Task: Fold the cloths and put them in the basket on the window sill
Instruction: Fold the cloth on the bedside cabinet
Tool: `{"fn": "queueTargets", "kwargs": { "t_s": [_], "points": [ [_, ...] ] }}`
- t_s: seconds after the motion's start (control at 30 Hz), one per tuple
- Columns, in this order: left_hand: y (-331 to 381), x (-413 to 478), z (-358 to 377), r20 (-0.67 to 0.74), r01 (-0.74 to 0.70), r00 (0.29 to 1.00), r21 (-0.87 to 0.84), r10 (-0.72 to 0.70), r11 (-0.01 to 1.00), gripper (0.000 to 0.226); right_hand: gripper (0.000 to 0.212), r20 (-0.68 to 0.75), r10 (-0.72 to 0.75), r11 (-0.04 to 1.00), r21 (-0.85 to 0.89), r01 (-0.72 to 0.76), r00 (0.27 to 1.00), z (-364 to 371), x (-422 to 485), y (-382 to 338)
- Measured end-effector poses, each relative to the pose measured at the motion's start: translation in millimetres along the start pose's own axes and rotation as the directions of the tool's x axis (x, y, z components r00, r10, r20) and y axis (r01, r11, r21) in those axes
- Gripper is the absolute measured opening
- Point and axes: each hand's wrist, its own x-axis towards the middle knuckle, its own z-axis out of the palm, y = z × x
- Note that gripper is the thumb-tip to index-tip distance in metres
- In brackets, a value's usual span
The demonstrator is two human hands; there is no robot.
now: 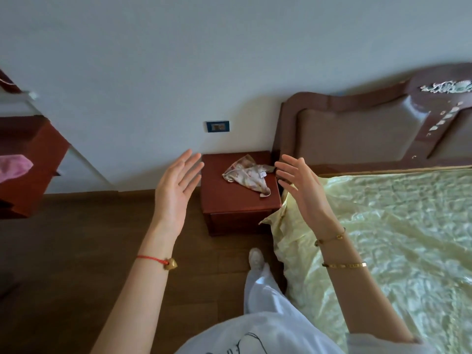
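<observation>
A crumpled patterned cloth (pixel 247 175) in pale pink and white lies on top of a red-brown bedside table (pixel 235 203). My left hand (pixel 176 185) is raised to the left of the table, palm open, fingers spread, holding nothing. My right hand (pixel 298 185) is raised at the table's right edge, also open and empty, its fingertips close to the cloth but apart from it. A pink cloth (pixel 14 167) shows at the far left on a red-brown surface. No basket or window sill is in view.
A bed with a pale yellow-green cover (pixel 388 241) and a brown headboard (pixel 357 134) fills the right side. A red-brown piece of furniture (pixel 28 169) stands at the left. Brown wood floor (pixel 84 251) lies between. A wall socket (pixel 217 126) sits above the table.
</observation>
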Motion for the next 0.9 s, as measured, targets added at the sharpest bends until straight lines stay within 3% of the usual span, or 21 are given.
{"fn": "queueTargets", "kwargs": {
  "t_s": [0.3,0.57,0.77,0.9],
  "points": [
    [-21,150,39,-0.119,0.058,0.991,0.007,-0.057,0.998,0.039,0.041,0.02,0.108,0.993,-0.058,-0.107,0.994,-4,167,-18],
    [-39,242,42,-0.156,0.125,0.98,0.0,-0.123,0.992,0.039,0.041,0.046,0.204,0.974,-0.109,-0.199,0.978,1,258,-3],
    [-84,313,34,-0.163,0.233,0.963,0.106,-0.214,0.967,0.035,0.036,-0.082,0.295,0.936,-0.177,-0.305,0.952,-21,317,51],
    [-143,366,30,-0.112,0.292,0.956,0.314,-0.27,0.903,0.029,0.023,-0.262,0.376,0.857,-0.265,-0.441,0.889,-54,359,124]
  ]
}}
